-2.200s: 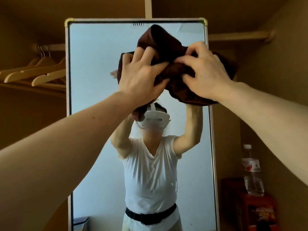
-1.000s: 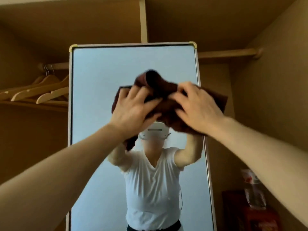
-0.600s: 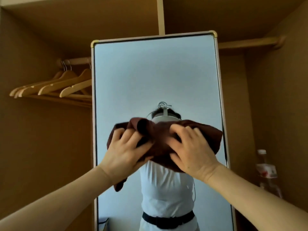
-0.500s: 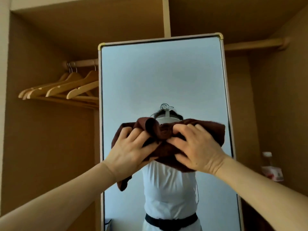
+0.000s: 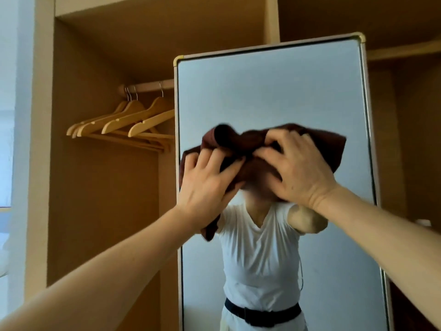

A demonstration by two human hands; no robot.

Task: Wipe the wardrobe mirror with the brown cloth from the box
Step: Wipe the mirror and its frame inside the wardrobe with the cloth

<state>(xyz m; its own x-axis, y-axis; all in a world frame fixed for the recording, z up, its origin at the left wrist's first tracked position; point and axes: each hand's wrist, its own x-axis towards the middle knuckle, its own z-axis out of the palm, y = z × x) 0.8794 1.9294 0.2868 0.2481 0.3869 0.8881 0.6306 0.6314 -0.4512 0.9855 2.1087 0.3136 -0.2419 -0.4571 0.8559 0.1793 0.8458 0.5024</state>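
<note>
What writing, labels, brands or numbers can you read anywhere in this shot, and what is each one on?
There is no readable text in this view.
On the mirror, frame and glass: no marks or stickers visible.
On the brown cloth: no tag or print showing.
On the wooden hangers: no lettering visible.
On the white shirt in the reflection: plain, no logo.

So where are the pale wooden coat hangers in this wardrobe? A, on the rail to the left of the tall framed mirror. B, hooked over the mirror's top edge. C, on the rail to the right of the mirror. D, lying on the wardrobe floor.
A: the pale wooden coat hangers hang from the round wooden rail left of the tall framed mirror.
</note>
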